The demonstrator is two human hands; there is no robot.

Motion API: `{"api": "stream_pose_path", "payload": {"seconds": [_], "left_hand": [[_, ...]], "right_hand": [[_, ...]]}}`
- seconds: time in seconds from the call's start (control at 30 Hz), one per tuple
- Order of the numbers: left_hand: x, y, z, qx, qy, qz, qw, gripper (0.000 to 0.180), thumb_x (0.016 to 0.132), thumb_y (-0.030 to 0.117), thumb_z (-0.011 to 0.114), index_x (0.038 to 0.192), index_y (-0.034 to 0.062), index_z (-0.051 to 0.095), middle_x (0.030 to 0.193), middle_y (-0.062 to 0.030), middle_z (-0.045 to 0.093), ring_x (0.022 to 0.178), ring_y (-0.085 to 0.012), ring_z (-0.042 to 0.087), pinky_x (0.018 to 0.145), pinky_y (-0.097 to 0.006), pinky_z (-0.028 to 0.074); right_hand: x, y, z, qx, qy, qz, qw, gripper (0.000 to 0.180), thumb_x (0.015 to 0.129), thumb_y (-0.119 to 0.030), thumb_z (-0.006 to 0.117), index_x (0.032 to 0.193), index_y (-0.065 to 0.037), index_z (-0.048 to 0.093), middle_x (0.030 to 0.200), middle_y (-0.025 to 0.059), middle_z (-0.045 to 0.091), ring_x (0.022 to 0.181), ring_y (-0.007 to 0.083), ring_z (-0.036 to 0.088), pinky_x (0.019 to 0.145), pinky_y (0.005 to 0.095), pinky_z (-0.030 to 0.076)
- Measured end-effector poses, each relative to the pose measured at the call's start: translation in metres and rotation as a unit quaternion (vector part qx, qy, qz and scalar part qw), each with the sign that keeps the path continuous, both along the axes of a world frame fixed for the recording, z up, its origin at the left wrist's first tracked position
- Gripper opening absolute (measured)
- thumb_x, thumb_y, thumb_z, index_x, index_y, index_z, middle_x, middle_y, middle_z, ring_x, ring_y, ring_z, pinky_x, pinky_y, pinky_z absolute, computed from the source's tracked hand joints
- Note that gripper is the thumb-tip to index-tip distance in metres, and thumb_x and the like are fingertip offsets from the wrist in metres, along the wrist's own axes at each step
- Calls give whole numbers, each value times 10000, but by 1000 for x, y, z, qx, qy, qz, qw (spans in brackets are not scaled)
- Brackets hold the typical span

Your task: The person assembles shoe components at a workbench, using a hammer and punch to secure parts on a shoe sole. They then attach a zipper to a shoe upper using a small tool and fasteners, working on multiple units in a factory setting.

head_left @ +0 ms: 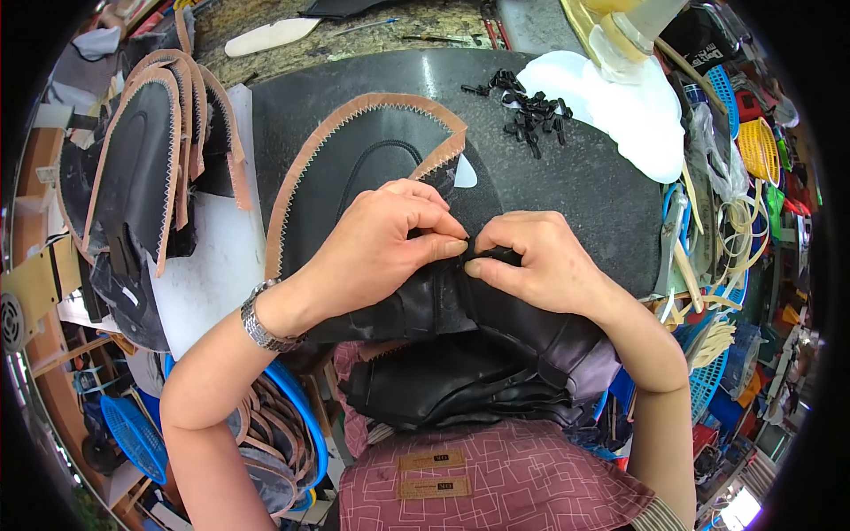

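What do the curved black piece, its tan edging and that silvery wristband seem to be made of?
Black piece: leather or imitation, judging by its smooth, low sheen. Tan edging: perhaps suede or felt; it looks matte. Wristband: probably polished metal, from its glinting links.

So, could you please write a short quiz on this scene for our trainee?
1. Which wrist wears the metal band?
2. What colour is the trim on the black piece: A) blue, B) brown or C) green?
3. True or false: the left hand and right hand are close together.

Key: 1. The left; 2. B; 3. True.
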State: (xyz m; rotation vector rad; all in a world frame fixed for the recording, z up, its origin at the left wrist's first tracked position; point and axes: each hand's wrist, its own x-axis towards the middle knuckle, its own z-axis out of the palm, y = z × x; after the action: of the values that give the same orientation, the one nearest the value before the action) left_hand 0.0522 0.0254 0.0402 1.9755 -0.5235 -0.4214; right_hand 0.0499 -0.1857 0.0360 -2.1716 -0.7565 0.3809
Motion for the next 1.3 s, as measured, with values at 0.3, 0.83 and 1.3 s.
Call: {"api": "stream_pose_path", "payload": {"seconds": [0.3, 0.83, 1.3], "left_hand": [[6, -2, -2, 24, 8, -11, 1000, 91, 817, 78, 611, 806, -12, 608, 822, -78, 609, 826, -188, 542, 757, -303, 438], [2, -3, -12, 8, -87, -23, 996, 126, 832, 102, 590, 780, -8, 557, 772, -107, 564, 815, -263, 523, 787, -349, 419], [-1, -1, -20, 47, -171, -3, 984, 103, 754, 83, 651, 762, -1, 592, 780, -116, 585, 841, -282, 555, 745, -359, 446]], "right_hand": [[-8, 6, -9, 11, -461, 38, 886, 166, 676, -146, 635, 819, -71, 601, 785, 33, 568, 715, 186, 576, 704, 345, 482], [-22, 12, -28, 16, -545, 82, 834, 260, 631, -80, 612, 864, 35, 610, 755, 80, 574, 643, 159, 572, 577, 267, 473], [-33, 21, -24, 40, -452, 133, 881, 167, 608, -101, 610, 749, -22, 566, 628, 17, 431, 538, 127, 465, 479, 257, 408]]}}
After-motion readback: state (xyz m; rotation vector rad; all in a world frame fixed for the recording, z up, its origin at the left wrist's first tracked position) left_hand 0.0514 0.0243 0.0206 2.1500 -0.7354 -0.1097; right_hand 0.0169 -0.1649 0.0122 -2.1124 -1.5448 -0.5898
